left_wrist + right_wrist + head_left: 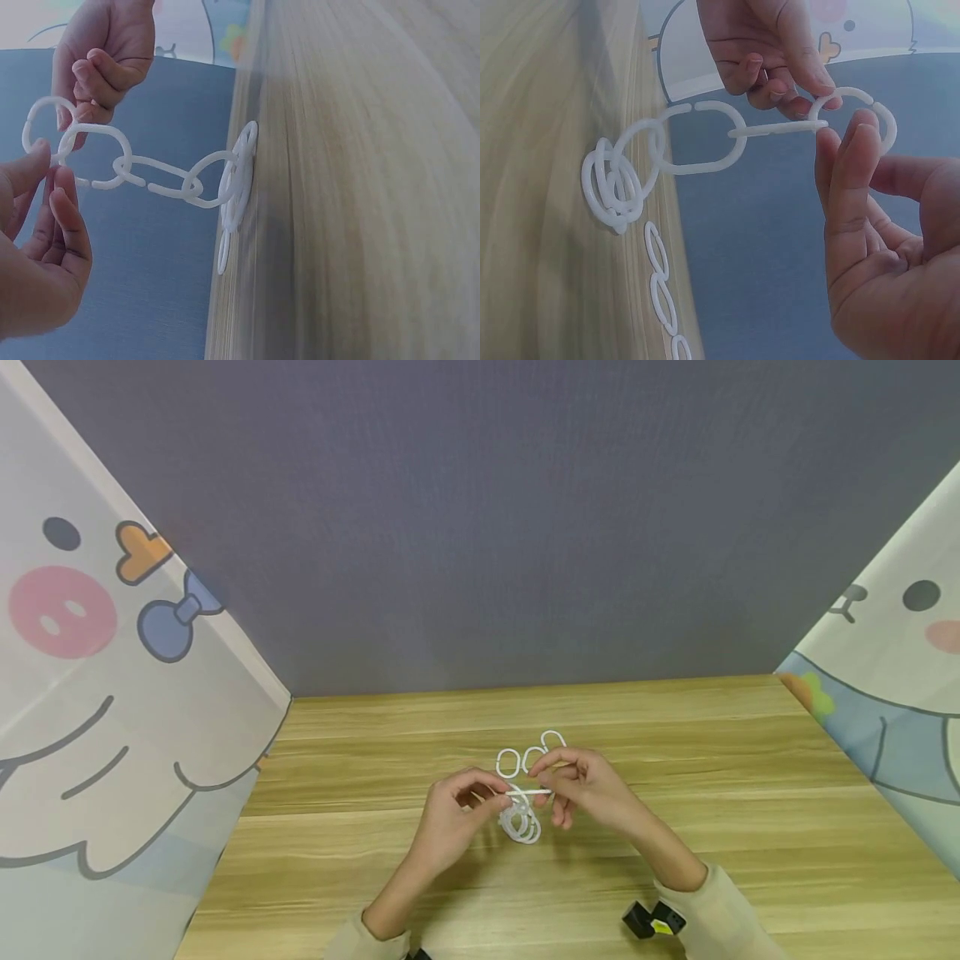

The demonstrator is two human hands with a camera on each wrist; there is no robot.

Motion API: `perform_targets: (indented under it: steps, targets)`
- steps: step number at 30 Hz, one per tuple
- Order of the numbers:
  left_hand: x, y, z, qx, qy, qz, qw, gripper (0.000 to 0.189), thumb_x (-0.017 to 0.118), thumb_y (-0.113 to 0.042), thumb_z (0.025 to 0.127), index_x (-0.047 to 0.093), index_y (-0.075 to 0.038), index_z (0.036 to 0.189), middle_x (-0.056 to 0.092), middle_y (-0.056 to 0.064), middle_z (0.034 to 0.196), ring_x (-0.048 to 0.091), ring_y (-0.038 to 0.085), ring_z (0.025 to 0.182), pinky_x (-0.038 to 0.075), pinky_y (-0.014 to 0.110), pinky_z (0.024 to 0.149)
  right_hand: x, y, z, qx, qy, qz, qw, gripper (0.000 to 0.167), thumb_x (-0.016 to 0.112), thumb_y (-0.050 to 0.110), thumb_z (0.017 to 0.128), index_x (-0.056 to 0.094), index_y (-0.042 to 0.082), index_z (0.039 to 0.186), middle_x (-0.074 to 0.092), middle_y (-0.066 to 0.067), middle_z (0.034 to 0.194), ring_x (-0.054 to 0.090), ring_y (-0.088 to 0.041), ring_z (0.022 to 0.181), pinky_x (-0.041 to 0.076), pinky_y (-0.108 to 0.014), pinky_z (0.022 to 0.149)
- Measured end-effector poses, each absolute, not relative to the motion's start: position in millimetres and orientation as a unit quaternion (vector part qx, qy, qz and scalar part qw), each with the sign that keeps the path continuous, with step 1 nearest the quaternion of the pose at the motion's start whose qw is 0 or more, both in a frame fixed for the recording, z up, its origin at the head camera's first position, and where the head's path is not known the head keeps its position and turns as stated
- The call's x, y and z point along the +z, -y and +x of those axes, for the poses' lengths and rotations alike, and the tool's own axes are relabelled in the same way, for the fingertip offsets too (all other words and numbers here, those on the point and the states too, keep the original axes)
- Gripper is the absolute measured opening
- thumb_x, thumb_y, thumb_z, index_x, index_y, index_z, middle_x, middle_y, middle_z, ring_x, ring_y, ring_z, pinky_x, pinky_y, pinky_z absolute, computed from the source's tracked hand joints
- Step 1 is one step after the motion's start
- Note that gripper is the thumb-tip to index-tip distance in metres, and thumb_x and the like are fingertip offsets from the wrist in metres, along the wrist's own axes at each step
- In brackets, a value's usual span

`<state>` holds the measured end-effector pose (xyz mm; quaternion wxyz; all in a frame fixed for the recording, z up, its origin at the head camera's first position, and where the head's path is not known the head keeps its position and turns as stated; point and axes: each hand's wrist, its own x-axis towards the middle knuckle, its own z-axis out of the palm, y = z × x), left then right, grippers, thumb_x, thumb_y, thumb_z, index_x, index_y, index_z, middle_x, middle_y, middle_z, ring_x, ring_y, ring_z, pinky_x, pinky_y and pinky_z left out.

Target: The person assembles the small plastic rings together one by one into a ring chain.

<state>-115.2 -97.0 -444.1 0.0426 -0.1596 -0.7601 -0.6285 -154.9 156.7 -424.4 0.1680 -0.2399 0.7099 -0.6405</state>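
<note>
Between both hands, above the table, is a white plastic chain link [853, 92] with a small gap in its ring. My left hand [447, 818] pinches it between thumb and fingers from the left. From the other side my right hand [596, 789] pinches it with thumb and fingertips, close to the left fingers. More linked ovals hang below, one of them an oval link [705, 169] with its own gap. The lower end of this chain lies heaped on the wooden table. Fingers partly cover the joint at the top.
Beyond the hands, three loose white links [509, 751] lie on the wooden table [337, 827], the farthest one partly behind the right hand. A grey panel [480, 527] rises at the table's back edge. Cartoon-printed panels [150, 735] flank both sides.
</note>
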Motion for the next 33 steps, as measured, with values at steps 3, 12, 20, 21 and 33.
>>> perform_targets:
  steps: [3, 12, 20, 21, 33]
  targets:
    - [-444, 97, -116, -0.632, 0.762, -0.137, 0.045, 0.006, 0.085, -0.009, 0.098, 0.082, -0.009, 0.103, 0.079, 0.006, 0.1, 0.069, 0.012, 0.087, 0.055, 0.023, 0.075, -424, -157, -156, -0.64, -0.714, -0.231, 0.164, 0.026, 0.06, 0.006, 0.112, 0.065, -0.015, 0.126, 0.078, -0.024, 0.091, 0.069, -0.011, 0.06, 0.061, -0.028, 0.056]
    - [-444, 96, -117, -0.639, 0.76, -0.112, 0.048, 0.005, 0.084, -0.006, 0.098, 0.08, -0.006, 0.102, 0.076, 0.006, 0.096, 0.067, 0.01, 0.085, 0.053, 0.022, 0.072, -429, -158, -162, -0.642, -0.732, -0.195, 0.121, 0.023, 0.064, 0.005, 0.11, 0.067, -0.012, 0.126, 0.071, -0.028, 0.093, 0.066, -0.011, 0.063, 0.057, -0.026, 0.055]
    - [-445, 96, -118, -0.64, 0.759, -0.114, 0.046, 0.005, 0.083, -0.006, 0.1, 0.08, -0.005, 0.103, 0.076, 0.006, 0.095, 0.067, 0.011, 0.085, 0.054, 0.022, 0.073, -429, -166, -170, -0.632, -0.749, -0.186, 0.073, 0.022, 0.063, 0.002, 0.11, 0.067, -0.012, 0.126, 0.074, -0.007, 0.086, 0.065, -0.012, 0.061, 0.056, -0.026, 0.053]
    - [-445, 96, -118, -0.64, 0.759, -0.115, 0.046, 0.005, 0.083, -0.006, 0.1, 0.08, -0.005, 0.103, 0.076, 0.006, 0.095, 0.067, 0.011, 0.085, 0.054, 0.022, 0.073, -429, -166, -170, -0.63, -0.751, -0.184, 0.071, 0.021, 0.064, 0.002, 0.11, 0.068, -0.012, 0.125, 0.074, -0.006, 0.086, 0.065, -0.012, 0.061, 0.055, -0.027, 0.053]
    - [-448, 97, -119, -0.634, 0.764, -0.112, 0.042, 0.007, 0.082, -0.005, 0.1, 0.08, -0.003, 0.106, 0.077, 0.008, 0.097, 0.068, 0.011, 0.086, 0.054, 0.021, 0.074, -437, -171, -183, -0.609, -0.772, -0.176, 0.047, 0.022, 0.069, 0.001, 0.107, 0.069, -0.011, 0.125, 0.074, -0.005, 0.086, 0.067, -0.015, 0.061, 0.057, -0.03, 0.053]
